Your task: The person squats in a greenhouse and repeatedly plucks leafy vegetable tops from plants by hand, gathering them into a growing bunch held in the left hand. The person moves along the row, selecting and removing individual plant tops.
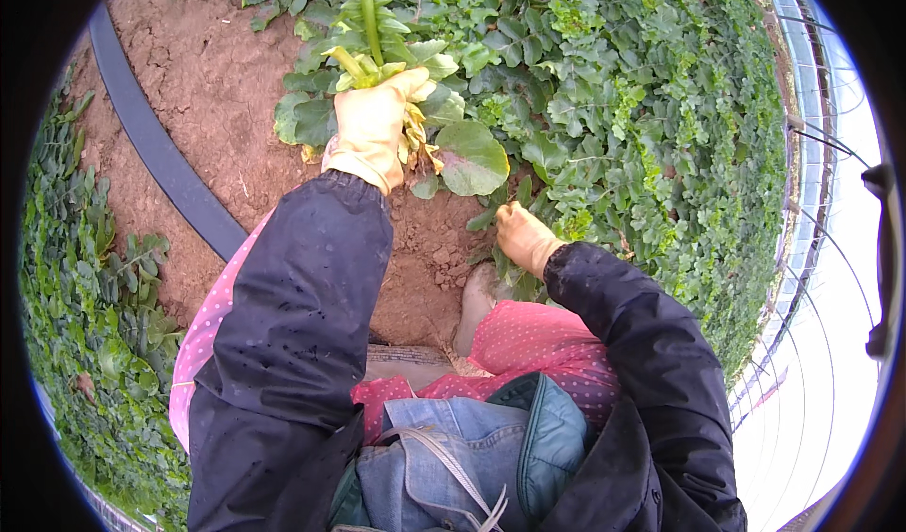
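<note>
My left hand [369, 125], in a pale rubber glove, is closed around a bunch of leafy plant stalks [369, 22] with green and yellowed leaves. Two thick stalks stick up above the fist. Lower right of it, my right hand [522, 233], gloved alike, sits low at the edge of the green leafy plants [601, 143] with its fingers curled. Whether it pinches a leaf or stem cannot be told. A large round leaf [473, 158] with a purplish patch lies between the hands.
Bare reddish soil [205, 93] runs along the left, crossed by a dark flat strip [159, 146]. More leafy plants [92, 320] grow at far left. A muddy boot [478, 302] stands by the right hand. Curved thin poles and clear sheeting [814, 263] edge the right side.
</note>
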Demonstrator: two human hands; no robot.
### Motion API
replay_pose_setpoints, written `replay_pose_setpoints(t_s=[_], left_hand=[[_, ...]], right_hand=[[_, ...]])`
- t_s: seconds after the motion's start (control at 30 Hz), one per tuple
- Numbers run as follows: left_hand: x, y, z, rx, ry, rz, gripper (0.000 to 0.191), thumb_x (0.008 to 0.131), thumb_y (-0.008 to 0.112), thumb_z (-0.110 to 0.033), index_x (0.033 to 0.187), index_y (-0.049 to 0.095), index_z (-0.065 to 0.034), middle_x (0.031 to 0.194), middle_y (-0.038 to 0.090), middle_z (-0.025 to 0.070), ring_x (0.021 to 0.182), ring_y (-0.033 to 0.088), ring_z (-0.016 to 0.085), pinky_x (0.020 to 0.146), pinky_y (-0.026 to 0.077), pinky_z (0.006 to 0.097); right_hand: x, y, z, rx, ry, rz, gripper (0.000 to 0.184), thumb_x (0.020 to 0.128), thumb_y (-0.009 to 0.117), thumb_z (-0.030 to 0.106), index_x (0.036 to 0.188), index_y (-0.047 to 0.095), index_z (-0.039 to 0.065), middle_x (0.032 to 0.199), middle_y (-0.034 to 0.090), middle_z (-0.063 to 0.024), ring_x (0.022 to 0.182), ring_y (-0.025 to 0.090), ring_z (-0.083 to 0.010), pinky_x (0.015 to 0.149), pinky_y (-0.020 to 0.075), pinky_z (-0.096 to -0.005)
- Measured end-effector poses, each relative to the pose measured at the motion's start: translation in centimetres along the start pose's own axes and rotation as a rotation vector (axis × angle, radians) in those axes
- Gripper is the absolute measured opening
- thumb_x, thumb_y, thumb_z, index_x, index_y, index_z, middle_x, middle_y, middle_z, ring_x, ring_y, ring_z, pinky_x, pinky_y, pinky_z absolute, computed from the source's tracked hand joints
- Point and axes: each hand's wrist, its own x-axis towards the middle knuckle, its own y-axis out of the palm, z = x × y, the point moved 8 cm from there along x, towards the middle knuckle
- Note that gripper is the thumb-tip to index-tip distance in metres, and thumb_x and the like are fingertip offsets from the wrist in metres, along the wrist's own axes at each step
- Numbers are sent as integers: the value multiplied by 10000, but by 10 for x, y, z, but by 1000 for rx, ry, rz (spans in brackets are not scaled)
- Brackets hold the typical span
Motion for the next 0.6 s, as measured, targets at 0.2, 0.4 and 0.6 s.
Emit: replay_pose_setpoints(t_s=[0.2, 0.4, 0.6], left_hand=[[-15, 4, 0, -39, -32, -12, 191, 782, 722, 22, 960, 656, 40, 901, 691, 86, 758, 666, 181, 668, 526, 285], [-24, 2, -10, -50, -13, -16, 237, 784, 730, 15, 1000, 636, -3, 908, 677, 61, 774, 672, 187, 650, 532, 301], [-37, 9, -13, -88, -25, -8, 222, 784, 727, 18, 985, 636, -4, 883, 676, 58, 738, 656, 181, 635, 520, 297]], right_hand=[[-5, 3, -3, -221, 95, 157, 392, 859, 531, 284, 1151, 699, 83, 1277, 598, -110, 1264, 423, -344, 1017, 341, -471], [-19, -7, -8, -46, 65, 158, 356, 831, 579, 308, 1123, 724, 163, 1363, 548, -63, 1373, 343, -297, 1107, 260, -459], [-49, -13, 13, -69, -105, 115, 282, 819, 587, 285, 1031, 755, 206, 1318, 570, -27, 1339, 378, -254, 1053, 314, -393]])
